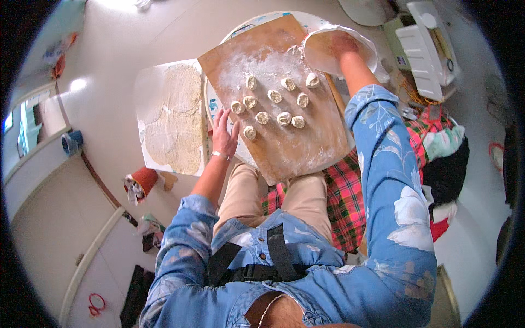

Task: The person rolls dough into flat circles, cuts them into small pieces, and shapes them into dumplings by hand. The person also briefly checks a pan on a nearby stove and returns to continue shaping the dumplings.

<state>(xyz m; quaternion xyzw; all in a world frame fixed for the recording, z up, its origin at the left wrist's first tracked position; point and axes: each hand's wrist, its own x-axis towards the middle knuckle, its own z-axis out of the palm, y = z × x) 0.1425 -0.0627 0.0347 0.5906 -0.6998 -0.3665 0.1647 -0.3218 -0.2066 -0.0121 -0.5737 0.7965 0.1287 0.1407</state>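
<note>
Several small floured pieces of dough [275, 96] lie apart on a flour-dusted wooden board [311, 143]. My left hand [225, 133] hovers over or rests at the board's left edge, beside the nearest dough pieces. Its fingers are apart and it holds nothing. My right hand [345, 44] reaches inside a white-rimmed bag or bowl [318, 47] at the board's far right corner. The fingers are hidden there, so I cannot see what they touch. Loose white flour [262, 61] is spread thickest across the far part of the board.
Under the board is a round white table or stool top [258, 19]. On the left, flat rounds of dough [176, 131] cover a pale tray. A red bin [141, 182] stands on the floor; plaid cloth [348, 192] lies by my legs. White racks [426, 53] stand far right.
</note>
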